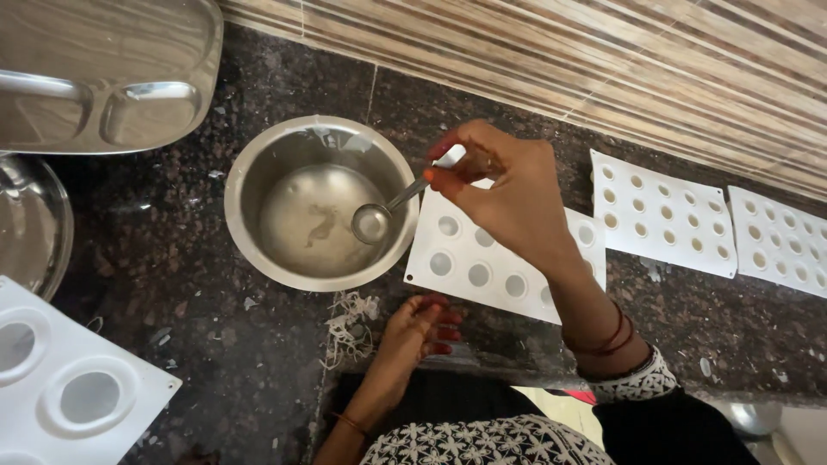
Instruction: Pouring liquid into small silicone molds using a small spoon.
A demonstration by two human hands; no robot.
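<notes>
My right hand (508, 191) pinches the handle of a small metal spoon (374, 220), whose bowl hangs inside a round steel bowl (250, 164) holding a thin layer of pale liquid. Right of the bowl, partly under my right hand, lies a white mould (469, 263) with round cavities. My left hand (418, 329) rests at the counter's near edge with its fingers curled, holding nothing, beside a little heap of pale shavings (351, 325).
Two more white moulds (663, 215) (780, 241) with small cavities lie at the right by the striped wall. A larger-cavity white mould (77, 387) sits at lower left. A steel compartment tray (103, 77) and a glass lid (30, 224) are at upper left on the dark granite counter (172, 284).
</notes>
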